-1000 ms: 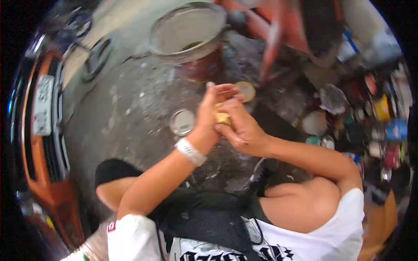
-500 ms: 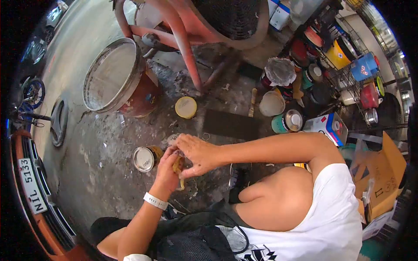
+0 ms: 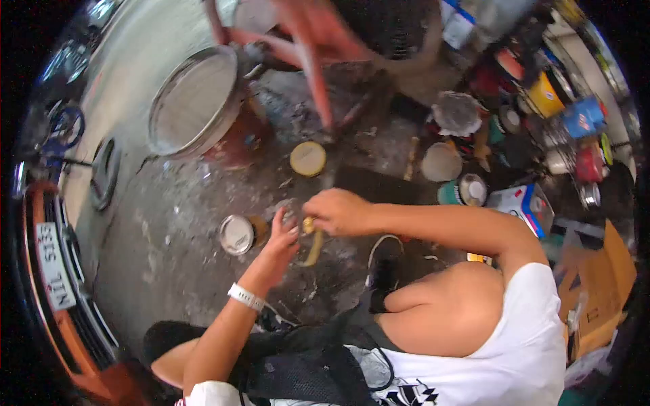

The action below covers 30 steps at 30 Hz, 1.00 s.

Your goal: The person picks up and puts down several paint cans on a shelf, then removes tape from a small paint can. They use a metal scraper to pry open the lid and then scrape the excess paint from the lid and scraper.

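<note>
My left hand (image 3: 277,245), a white watch band on its wrist, has its fingers curled round a small greyish, see-through rounded thing (image 3: 288,208); its exact kind is blurred. Close on its right, my right hand (image 3: 336,212) pinches a crumpled yellowish strip (image 3: 313,253), whose tail dangles below the fingers. A can with a pale lid (image 3: 237,235) stands on the floor just left of my left hand. Beyond both hands lies a round yellow-rimmed lid (image 3: 308,159).
A big red bucket (image 3: 233,139) stands at the back left, near a red-legged frame (image 3: 315,81). Paint tins (image 3: 472,190) and tubs crowd the right, with a cardboard box (image 3: 606,291) nearer me. A car front (image 3: 57,271) edges the left.
My hands have drawn apart, the right one moving right with the yellowish strip. The left hand keeps the rounded thing. The whole view has shifted slightly, with motion blur.
</note>
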Each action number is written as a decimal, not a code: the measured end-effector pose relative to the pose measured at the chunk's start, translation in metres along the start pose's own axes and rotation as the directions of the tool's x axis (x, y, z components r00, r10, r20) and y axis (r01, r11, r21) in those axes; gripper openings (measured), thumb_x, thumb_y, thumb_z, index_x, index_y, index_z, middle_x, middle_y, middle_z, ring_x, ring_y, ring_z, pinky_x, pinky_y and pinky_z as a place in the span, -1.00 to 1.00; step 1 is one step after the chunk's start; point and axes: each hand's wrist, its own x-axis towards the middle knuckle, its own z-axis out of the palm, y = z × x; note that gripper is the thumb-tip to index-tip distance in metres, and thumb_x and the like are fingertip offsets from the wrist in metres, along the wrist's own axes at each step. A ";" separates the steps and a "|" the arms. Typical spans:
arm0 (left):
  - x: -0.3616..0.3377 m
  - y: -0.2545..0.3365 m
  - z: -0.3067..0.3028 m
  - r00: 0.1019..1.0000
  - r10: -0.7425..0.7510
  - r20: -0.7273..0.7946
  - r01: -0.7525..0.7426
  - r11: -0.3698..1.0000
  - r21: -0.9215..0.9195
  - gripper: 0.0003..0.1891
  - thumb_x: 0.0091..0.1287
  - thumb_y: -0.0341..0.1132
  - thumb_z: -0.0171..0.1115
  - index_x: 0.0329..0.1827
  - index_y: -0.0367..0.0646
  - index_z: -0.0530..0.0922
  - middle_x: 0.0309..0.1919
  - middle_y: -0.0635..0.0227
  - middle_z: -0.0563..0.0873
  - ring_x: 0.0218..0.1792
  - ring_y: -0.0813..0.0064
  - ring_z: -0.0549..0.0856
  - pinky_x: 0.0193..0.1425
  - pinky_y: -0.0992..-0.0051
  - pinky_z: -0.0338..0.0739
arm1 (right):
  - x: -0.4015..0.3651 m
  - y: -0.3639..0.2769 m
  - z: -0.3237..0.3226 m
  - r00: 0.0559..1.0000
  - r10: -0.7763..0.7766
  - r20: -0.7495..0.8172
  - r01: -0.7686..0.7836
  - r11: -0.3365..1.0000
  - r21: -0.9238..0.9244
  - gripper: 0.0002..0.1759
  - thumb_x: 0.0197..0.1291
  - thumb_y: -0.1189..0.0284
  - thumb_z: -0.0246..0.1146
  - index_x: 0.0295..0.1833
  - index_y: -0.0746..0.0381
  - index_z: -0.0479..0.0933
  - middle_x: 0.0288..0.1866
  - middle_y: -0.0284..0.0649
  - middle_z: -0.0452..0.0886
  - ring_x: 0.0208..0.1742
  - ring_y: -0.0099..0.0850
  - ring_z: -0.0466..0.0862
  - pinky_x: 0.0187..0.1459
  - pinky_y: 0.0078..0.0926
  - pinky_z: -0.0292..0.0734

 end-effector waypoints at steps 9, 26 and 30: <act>0.026 0.026 -0.128 0.834 0.516 0.198 -0.113 -0.191 0.975 0.03 -0.08 -0.16 0.68 0.57 0.12 0.38 0.49 -0.01 0.43 0.45 -0.16 0.43 0.48 0.03 0.41 | -0.067 0.078 -0.004 0.669 0.489 0.559 0.027 0.736 -0.676 -0.65 -0.01 0.38 0.41 -0.06 0.25 0.75 0.33 0.03 0.58 0.23 -0.02 0.66 0.18 0.05 0.57; 0.037 0.036 -0.081 0.828 0.524 0.199 -0.124 -0.175 0.977 -0.14 -0.25 -0.15 0.61 0.31 0.02 0.62 0.23 0.10 0.59 0.19 -0.10 0.56 0.29 0.03 0.52 | -0.079 0.014 0.008 0.866 0.293 0.405 -0.158 0.929 -0.336 -0.75 0.15 0.41 0.30 -0.08 0.27 0.58 -0.01 -0.03 0.67 0.03 -0.02 0.71 -0.01 -0.01 0.61; 0.056 0.040 -0.055 0.775 0.548 0.316 -0.242 -0.206 0.948 -0.08 -0.25 -0.13 0.62 0.37 0.03 0.57 0.26 0.07 0.57 0.22 -0.10 0.55 0.32 0.00 0.50 | -0.099 0.001 0.019 0.872 0.240 0.428 -0.112 0.946 -0.303 -0.70 0.12 0.42 0.34 -0.03 0.28 0.62 0.02 -0.04 0.69 0.03 -0.03 0.75 -0.04 -0.01 0.68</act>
